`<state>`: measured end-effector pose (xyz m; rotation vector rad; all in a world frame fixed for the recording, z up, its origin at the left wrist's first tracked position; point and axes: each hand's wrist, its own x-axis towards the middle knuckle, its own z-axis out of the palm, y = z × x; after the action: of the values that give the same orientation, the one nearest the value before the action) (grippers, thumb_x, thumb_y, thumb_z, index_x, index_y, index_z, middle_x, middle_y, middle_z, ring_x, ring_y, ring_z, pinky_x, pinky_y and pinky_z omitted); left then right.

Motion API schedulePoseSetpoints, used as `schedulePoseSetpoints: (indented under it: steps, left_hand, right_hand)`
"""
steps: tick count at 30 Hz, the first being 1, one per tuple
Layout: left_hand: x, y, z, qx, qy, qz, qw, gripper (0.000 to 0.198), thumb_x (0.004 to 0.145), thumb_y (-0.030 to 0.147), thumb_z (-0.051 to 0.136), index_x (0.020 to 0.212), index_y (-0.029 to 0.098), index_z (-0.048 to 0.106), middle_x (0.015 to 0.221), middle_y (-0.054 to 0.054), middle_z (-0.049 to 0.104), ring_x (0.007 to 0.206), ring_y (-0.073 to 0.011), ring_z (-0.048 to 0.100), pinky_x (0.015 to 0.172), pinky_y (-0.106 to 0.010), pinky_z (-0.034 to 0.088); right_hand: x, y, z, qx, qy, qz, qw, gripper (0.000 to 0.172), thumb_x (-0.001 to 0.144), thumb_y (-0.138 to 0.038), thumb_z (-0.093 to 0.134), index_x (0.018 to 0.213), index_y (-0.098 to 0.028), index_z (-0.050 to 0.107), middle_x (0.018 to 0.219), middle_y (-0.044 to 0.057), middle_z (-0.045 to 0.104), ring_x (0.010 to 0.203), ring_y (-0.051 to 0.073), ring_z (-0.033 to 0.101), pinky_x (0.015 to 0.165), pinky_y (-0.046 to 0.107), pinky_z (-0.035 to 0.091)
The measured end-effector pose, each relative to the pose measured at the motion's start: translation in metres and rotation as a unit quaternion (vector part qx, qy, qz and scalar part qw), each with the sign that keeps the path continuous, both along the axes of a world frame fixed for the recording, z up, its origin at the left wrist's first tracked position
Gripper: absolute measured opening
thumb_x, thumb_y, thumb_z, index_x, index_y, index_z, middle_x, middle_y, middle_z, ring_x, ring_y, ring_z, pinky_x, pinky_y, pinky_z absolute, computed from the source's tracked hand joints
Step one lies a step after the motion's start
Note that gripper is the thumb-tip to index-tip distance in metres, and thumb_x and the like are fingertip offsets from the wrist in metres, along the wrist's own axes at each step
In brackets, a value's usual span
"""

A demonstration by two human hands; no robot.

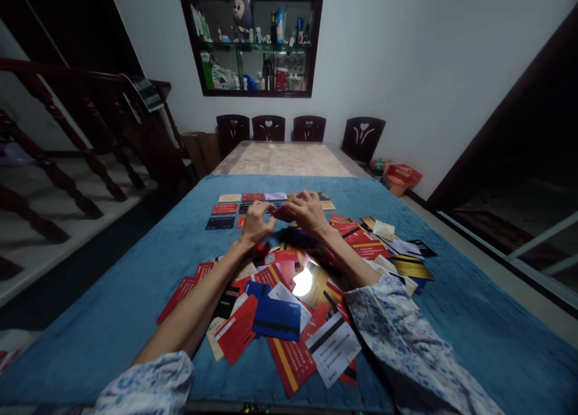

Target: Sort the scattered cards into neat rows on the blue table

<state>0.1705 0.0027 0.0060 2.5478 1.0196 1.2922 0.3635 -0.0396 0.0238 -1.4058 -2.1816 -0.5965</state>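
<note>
Above the far side of the card pile, my right hand [309, 214] pinches a dark reddish card [283, 214] that is tilted. My left hand [257, 222] is closed, with thumb and forefinger at the card's left end. Beyond my hands lie rows of cards, including a cream card [229, 198], a red card [224, 209] and a dark blue card [220, 223]; my hands partly cover these rows. Beneath my forearms spreads a loose, overlapping heap, with a blue striped card [276, 318] and a white striped card [333, 350] on top.
A blue cloth [135, 318] covers the near part of the table. More cards, among them a gold card [412, 267], spread to the right. Chairs [309, 128] stand behind the stone-patterned tabletop [293, 157]. A wooden railing [81, 132] runs along the left.
</note>
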Motion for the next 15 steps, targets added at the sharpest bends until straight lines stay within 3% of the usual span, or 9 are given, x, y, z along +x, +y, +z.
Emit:
schedulePoseSetpoints:
  steps: [4,8,15]
  left_hand:
    - [0.0,0.0,-0.005,-0.002,0.007,-0.02,1.0,0.009,0.078,0.014,0.06,0.084,0.019,0.064,0.086,-0.003,0.069,0.091,-0.0206,0.062,0.088,-0.036,0.051]
    - [-0.003,0.006,-0.012,-0.024,0.024,-0.029,0.999,0.008,0.078,0.012,0.06,0.074,0.019,0.061,0.081,-0.003,0.066,0.083,-0.0184,0.062,0.081,-0.032,0.052]
    - [-0.011,0.013,-0.017,-0.072,0.105,-0.013,0.992,0.009,0.077,0.011,0.058,0.076,0.019,0.061,0.08,-0.003,0.062,0.078,-0.0187,0.061,0.078,-0.031,0.051]
  right_hand:
    - [-0.003,0.003,-0.006,0.0,-0.011,0.032,0.999,0.02,0.097,-0.035,0.06,0.106,-0.029,0.076,0.091,0.007,0.074,0.105,0.026,0.047,0.096,0.043,0.024]
    - [-0.008,0.005,-0.013,-0.012,-0.005,0.041,0.999,0.023,0.098,-0.039,0.058,0.097,-0.027,0.077,0.092,0.007,0.073,0.104,0.025,0.047,0.096,0.043,0.025]
    - [0.004,0.006,-0.022,-0.101,0.069,0.016,0.992,0.021,0.094,-0.023,0.056,0.104,-0.023,0.074,0.1,0.009,0.074,0.104,0.027,0.052,0.09,0.041,0.034]
